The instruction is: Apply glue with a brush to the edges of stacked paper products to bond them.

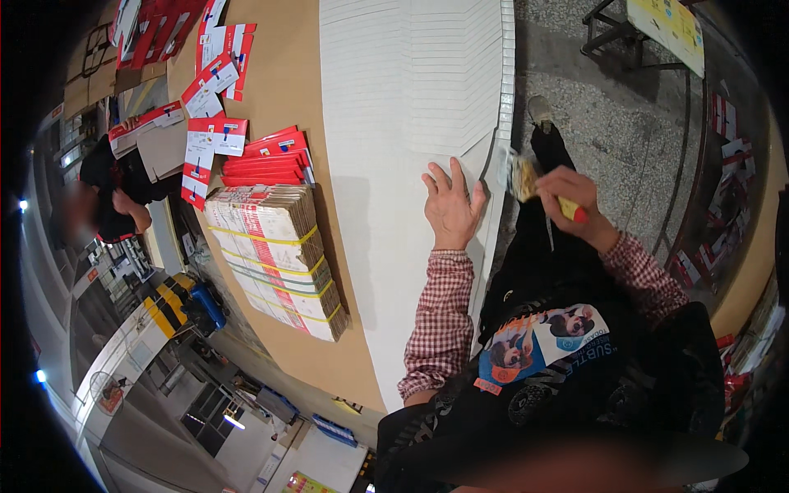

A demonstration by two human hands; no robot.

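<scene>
My left hand (454,205) lies flat with fingers spread on the white paper sheets (444,74), which overlap in a long staggered fan over the table. Its fingertips touch the near edge of the fan. Off the table's right edge, my right hand (573,201) is wrapped round the yellow handle of a flat brush (526,177). The handle's end is red. The bristles look whitish and coated, and they point left toward the table edge, apart from the paper.
A strapped bundle of flat cartons (271,263) stands on the brown tabletop (271,33). Red-and-white printed pieces (215,140) lie beyond it. Another person (111,193) is at the far left. A low stand (666,33) is at the upper right on the speckled floor (612,140).
</scene>
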